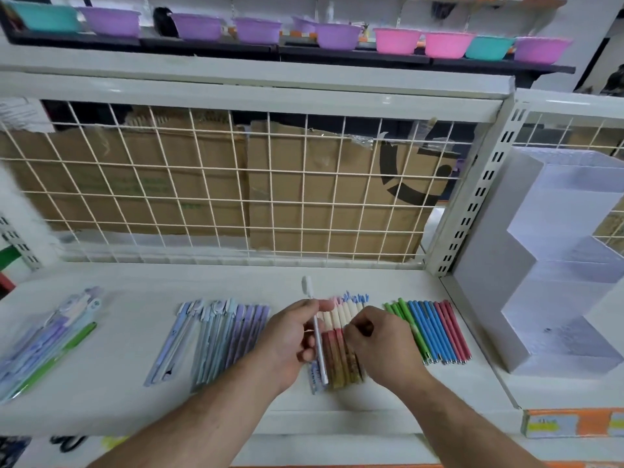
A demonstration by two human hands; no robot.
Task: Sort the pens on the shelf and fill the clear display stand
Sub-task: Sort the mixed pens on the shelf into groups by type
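My left hand [290,339] pinches a white pen [316,332], held upright above the white shelf [135,410]. My right hand [374,342], its fingers curled, rests on a row of cream-and-brown pens [337,352] lying side by side. Right of these lies a row of green, blue and pink pens [435,332]. A group of lilac and pale-blue pens [223,336] lies to the left, and a loose pile of pastel pens with a green one [50,342] at the far left. The clear stepped display stand [553,265] rises at the right; I see no pens in it.
A white wire grid [216,190] backs the shelf, with cardboard boxes [304,184] behind it. A slotted upright post [472,197] separates the shelf from the stand's bay. Purple, pink and teal bowls [337,35] line the high shelf.
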